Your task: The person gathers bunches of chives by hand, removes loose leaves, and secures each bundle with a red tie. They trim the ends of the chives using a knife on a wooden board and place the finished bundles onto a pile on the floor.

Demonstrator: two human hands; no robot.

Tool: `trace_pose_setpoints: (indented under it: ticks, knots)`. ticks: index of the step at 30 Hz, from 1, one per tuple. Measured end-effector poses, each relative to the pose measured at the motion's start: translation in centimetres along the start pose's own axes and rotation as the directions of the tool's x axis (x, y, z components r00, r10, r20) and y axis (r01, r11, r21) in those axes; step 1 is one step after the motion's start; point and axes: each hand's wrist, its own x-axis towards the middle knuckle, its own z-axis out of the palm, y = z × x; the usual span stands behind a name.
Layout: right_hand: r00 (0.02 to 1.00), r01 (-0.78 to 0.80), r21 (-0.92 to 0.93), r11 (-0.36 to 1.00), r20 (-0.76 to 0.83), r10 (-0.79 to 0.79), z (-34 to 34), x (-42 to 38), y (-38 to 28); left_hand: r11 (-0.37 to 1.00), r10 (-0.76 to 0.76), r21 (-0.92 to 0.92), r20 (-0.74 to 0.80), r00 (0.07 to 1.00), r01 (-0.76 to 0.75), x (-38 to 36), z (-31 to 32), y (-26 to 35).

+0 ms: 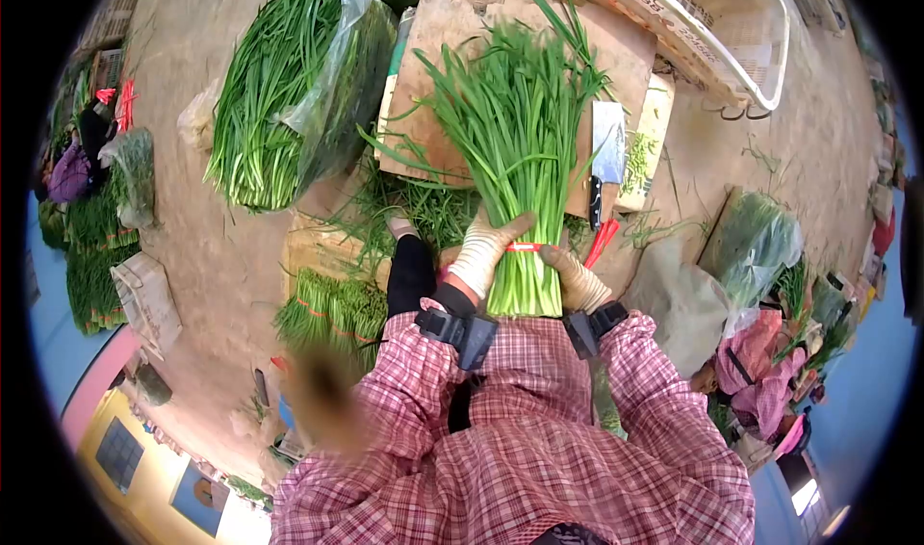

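Note:
A large bunch of garlic chives (pixel 515 131) lies with its leaves over a wooden board (pixel 438 39) and its pale cut stems toward me. A red band (pixel 525 246) goes around the stems. My left hand (pixel 489 248), in a light glove, is wrapped around the left side of the bunch at the band. On the right side, my gloved right hand (pixel 577 280) presses against the stems just below the band, its fingers partly hidden. A cleaver (pixel 608 145) with a black handle rests on the board to the right. Red strips (pixel 603 243) hang near its handle.
Loose chives in a plastic bag (pixel 332 83) stand at the upper left. Banded bunches (pixel 332 314) sit on the floor at my left. A white plastic crate (pixel 712 25) is at the upper right. Loose trimmings (pixel 423 208) lie below the board. Other people (pixel 760 362) sit farther off.

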Motion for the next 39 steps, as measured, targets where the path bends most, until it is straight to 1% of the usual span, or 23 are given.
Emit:
trace_pose_setpoints:
  ticks: [3, 5, 7, 9, 10, 11, 14, 17, 18, 19, 21, 23, 25, 27, 29, 30, 31, 33, 35, 36, 37, 38, 39]
  knots:
    - [0.996, 0.078, -0.021, 0.997, -0.037, -0.079, 0.8, -0.2, 0.8, 0.923, -0.221, -0.273, 0.204, 0.954, 0.272, -0.9, -1.6, -0.6]
    - [0.994, 0.089, 0.077, 0.993, -0.077, -0.083, 1.3, -0.2, 1.3, 0.870, -0.352, -0.256, 0.276, 0.894, 0.421, -1.5, -1.9, 0.3]
    - [0.985, 0.137, 0.117, 0.984, -0.126, -0.122, 1.9, -0.3, 1.5, 0.938, -0.243, -0.186, 0.245, 0.939, 0.291, -2.1, -1.2, 0.8]
    - [0.989, 0.093, -0.020, 0.996, -0.118, -0.094, 1.4, -1.1, 1.2, 0.763, -0.394, -0.338, 0.432, 0.811, 0.551, -0.8, -2.9, -0.2]
    - [0.991, 0.063, 0.017, 0.998, -0.116, -0.061, 1.9, -1.6, 1.0, 0.836, -0.396, -0.244, 0.351, 0.848, 0.492, -0.8, -3.0, 0.9]
    - [0.993, 0.067, -0.002, 0.998, -0.092, -0.067, 1.7, -1.7, 1.2, 0.811, -0.362, -0.317, 0.390, 0.847, 0.492, -1.0, -2.0, 2.0]
    - [0.989, 0.127, -0.157, 0.979, -0.060, -0.138, 2.6, -3.1, 0.8, 0.825, -0.461, -0.244, 0.233, 0.856, 0.510, 1.0, -0.3, 1.4]
    - [0.983, 0.124, -0.366, 0.922, -0.081, -0.164, -0.4, -5.3, -1.5, 0.930, -0.229, -0.223, 0.269, 0.935, 0.292, -1.0, 0.1, 0.8]
    - [0.889, 0.028, -0.749, 0.662, -0.284, -0.359, 0.7, -5.8, -3.9, 0.935, -0.196, -0.239, 0.262, 0.945, 0.260, -2.0, 0.3, 0.9]
    - [0.731, 0.349, -0.765, 0.541, -0.139, -0.668, 0.8, -5.1, -4.2, 0.974, -0.125, -0.151, 0.247, 0.961, 0.166, -2.0, -0.4, 0.4]
    - [0.551, 0.196, -0.981, 0.015, 0.097, -0.829, 0.1, -2.9, -6.7, 0.995, -0.097, 0.003, 0.234, 0.967, 0.099, -3.7, -0.7, 1.2]
    - [0.526, -0.025, -0.875, -0.483, 0.400, -0.751, 2.7, -1.5, -7.6, 0.992, -0.024, 0.123, 0.277, 0.961, -0.010, -4.5, -2.1, 1.2]
    - [0.632, -0.149, -0.759, -0.633, 0.420, -0.652, 4.0, 0.9, -7.3, 0.940, 0.000, 0.331, 0.243, 0.970, -0.083, -5.8, -3.7, 1.5]
    - [0.623, -0.184, -0.601, -0.777, 0.540, -0.565, 4.3, 2.7, -9.0, 0.883, -0.019, 0.460, 0.236, 0.972, -0.095, -7.7, -5.3, 2.9]
    - [0.609, -0.276, -0.469, -0.839, 0.590, -0.530, 3.1, 4.4, -12.6, 0.899, -0.115, 0.438, 0.250, 0.961, -0.006, -9.4, -7.4, 3.9]
    - [0.625, -0.291, -0.757, -0.585, 0.312, -0.716, 0.8, 5.7, -16.5, 0.888, -0.182, 0.457, 0.274, 0.944, 0.039, -9.4, -9.6, 3.6]
    - [0.638, -0.319, -0.916, -0.242, -0.019, -0.770, -1.1, 6.9, -19.0, 0.898, -0.190, 0.436, 0.261, 0.946, 0.060, -10.0, -11.1, 3.5]
    - [0.552, -0.749, -0.381, -0.542, 0.091, -0.828, 1.8, 6.0, -18.4, 0.871, -0.245, 0.483, 0.271, 0.931, 0.088, -11.2, -14.1, 3.9]
    - [0.514, -0.536, -0.462, -0.707, 0.486, -0.707, 1.8, 7.0, -16.6, 0.909, -0.156, 0.417, 0.387, 0.909, -0.021, -12.3, -16.7, 4.1]
    - [0.544, -0.344, -0.676, -0.652, 0.422, -0.725, 2.9, 8.0, -14.3, 0.899, -0.227, 0.438, 0.412, 0.882, 0.027, -11.9, -18.9, 3.3]
    - [0.613, -0.134, -0.836, -0.532, 0.352, -0.708, 3.8, 9.0, -12.1, 0.891, -0.122, 0.449, 0.361, 0.925, -0.058, -13.2, -20.8, 2.7]
    - [0.659, -0.114, -0.822, -0.558, 0.358, -0.662, 3.3, 10.2, -10.9, 0.936, -0.183, 0.341, 0.242, 0.953, 0.093, -13.3, -22.7, 0.2]
    - [0.677, -0.008, -0.903, -0.429, 0.311, -0.667, 2.1, 11.1, -9.5, 0.973, -0.230, 0.090, 0.315, 0.921, 0.212, -15.1, -23.2, 0.8]
